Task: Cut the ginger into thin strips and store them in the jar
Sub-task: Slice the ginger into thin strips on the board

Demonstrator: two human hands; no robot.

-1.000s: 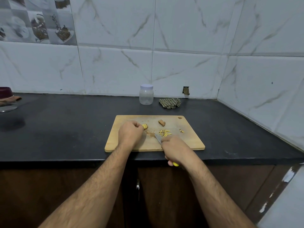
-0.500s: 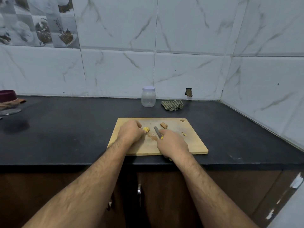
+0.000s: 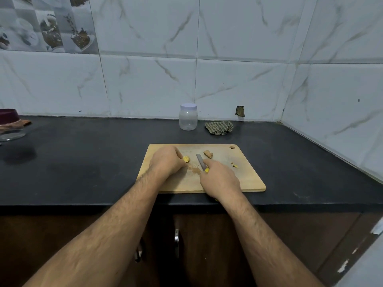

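Note:
A wooden cutting board (image 3: 248, 179) lies on the black counter. My left hand (image 3: 165, 161) pinches a stack of yellow ginger slices (image 3: 186, 159) against the board. My right hand (image 3: 219, 179) grips a yellow-handled knife (image 3: 200, 160), index finger along the blade's back; the blade points away, just right of the slices. A brown ginger chunk (image 3: 208, 154) lies beyond the blade. A few cut bits (image 3: 234, 165) sit to the right. The strip pile is hidden under my right hand. The clear jar (image 3: 188, 117) with its white lid on stands at the wall.
A crumpled checked cloth (image 3: 219, 127) lies right of the jar. At the far left sit a glass dish (image 3: 11, 134) and a dark red bowl (image 3: 8, 116). Tiled walls close the counter at the back and right. Cabinet doors are below the counter edge.
My right hand has moved forward and left with the knife, covering the pile of strips and bringing the blade near the slices. My left hand keeps its hold on the slices.

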